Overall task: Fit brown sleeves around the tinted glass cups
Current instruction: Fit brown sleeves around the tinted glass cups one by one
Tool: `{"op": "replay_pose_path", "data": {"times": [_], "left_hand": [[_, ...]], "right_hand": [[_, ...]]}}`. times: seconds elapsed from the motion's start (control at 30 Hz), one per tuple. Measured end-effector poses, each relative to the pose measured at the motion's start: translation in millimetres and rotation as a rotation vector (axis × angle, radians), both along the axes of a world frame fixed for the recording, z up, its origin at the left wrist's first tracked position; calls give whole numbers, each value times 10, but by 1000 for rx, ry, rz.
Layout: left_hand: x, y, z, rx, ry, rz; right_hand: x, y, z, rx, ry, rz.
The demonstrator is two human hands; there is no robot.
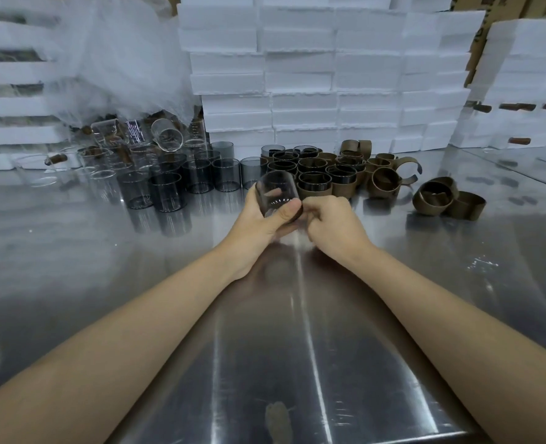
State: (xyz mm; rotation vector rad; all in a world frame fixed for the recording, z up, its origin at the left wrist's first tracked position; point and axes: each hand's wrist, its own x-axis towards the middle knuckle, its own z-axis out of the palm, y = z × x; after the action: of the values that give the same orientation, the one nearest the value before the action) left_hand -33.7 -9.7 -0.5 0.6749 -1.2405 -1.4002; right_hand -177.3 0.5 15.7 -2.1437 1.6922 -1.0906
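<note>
I see a steel worktop [297, 347] backed by stacked white foam boxes [303, 75]. Over its middle my left hand [258, 216] grips a tinted glass cup [276, 193], tilted with its mouth facing away from me. My right hand [332, 224] is curled tight against the cup's near end; I cannot tell what it pinches. Just beyond stand sleeved cups [314, 181], with bare tinted cups [198, 176] to their left and loose brown sleeves [435, 197] to their right.
</note>
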Motion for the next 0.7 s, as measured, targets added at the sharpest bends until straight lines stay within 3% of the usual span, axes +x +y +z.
{"op": "replay_pose_path", "data": {"times": [0.17,0.3,0.5,0.7], "left_hand": [[44,-46,1,10,-44,63],[42,-72,-22,47,-45,53],[52,-93,-46,77,-77,93],[50,-129,-52,94,-148,110]], "right_hand": [[-354,-178,-14,-81,-147,-345],[-694,-341,-130,79,55,-504],[-794,-433,-173,237,206,-503],[-791,-425,-150,217,242,-496]]}}
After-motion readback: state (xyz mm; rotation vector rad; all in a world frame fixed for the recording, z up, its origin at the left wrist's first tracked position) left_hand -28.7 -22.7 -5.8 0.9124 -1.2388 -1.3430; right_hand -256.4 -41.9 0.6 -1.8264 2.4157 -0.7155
